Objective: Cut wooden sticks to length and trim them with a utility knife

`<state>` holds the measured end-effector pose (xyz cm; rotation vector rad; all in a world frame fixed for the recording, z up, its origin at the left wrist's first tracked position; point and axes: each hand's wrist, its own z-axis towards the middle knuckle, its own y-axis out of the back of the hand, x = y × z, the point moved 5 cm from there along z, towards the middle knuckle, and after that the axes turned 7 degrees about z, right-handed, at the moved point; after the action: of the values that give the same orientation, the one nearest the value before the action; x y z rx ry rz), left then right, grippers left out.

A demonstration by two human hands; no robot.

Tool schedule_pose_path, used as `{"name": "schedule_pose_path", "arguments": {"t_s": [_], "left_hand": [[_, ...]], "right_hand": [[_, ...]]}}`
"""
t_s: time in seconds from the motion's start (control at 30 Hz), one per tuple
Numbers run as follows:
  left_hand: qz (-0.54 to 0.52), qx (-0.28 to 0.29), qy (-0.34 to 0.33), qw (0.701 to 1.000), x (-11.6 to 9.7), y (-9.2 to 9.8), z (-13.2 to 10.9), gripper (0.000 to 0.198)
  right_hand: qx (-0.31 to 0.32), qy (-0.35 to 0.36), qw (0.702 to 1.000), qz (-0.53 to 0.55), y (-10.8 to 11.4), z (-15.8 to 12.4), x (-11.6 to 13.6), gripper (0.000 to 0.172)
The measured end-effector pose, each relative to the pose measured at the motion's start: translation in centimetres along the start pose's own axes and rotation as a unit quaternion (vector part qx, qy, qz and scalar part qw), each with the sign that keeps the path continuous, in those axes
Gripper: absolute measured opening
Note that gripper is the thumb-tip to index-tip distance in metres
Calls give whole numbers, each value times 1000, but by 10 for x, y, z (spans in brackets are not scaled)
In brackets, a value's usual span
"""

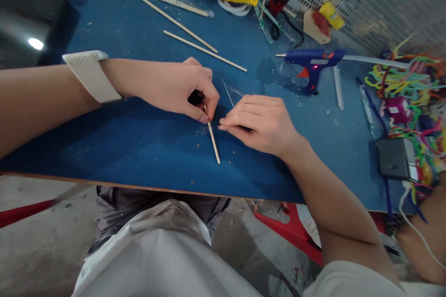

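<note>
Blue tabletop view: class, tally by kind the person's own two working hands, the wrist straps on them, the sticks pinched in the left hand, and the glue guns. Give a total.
Hands: 2 (left hand, right hand)
Wrist strap: 1
Pinched wooden stick: 1
Blue glue gun: 1
Total: 5

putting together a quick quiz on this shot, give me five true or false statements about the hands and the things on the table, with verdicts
1. The left hand pinches a thin wooden stick. True.
2. The white band is worn on the arm of the right hand. False: it is on the left wrist.
3. The glue gun is blue with a red trigger. True.
4. The gun's nozzle points to the right of the picture. False: it points left.
5. Another wooden stick lies on the blue tabletop, touched by neither hand. True.
</note>
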<state>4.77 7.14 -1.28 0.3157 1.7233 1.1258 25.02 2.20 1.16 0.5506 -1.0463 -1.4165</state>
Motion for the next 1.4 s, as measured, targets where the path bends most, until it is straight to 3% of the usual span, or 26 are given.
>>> {"name": "schedule_pose_path", "arguments": {"t_s": [0.33,0.63,1.03,1.27,1.4], "left_hand": [[0,15,13,1000,-2,0,-1,67],[-2,20,14,1000,0,0,-1,45],[-3,26,5,1000,-1,-1,0,77],[-14,19,8,1000,-1,1,-1,55],[-16,25,15,999,-3,2,-2,62]], "right_hand": [[22,-8,1000,9,5,-2,-6,20],[18,0,999,28,4,-5,-11,20],[9,14,999,31,5,-2,-7,17],[19,7,999,26,4,0,-6,19],[20,7,1000,7,4,0,-4,18]]}}
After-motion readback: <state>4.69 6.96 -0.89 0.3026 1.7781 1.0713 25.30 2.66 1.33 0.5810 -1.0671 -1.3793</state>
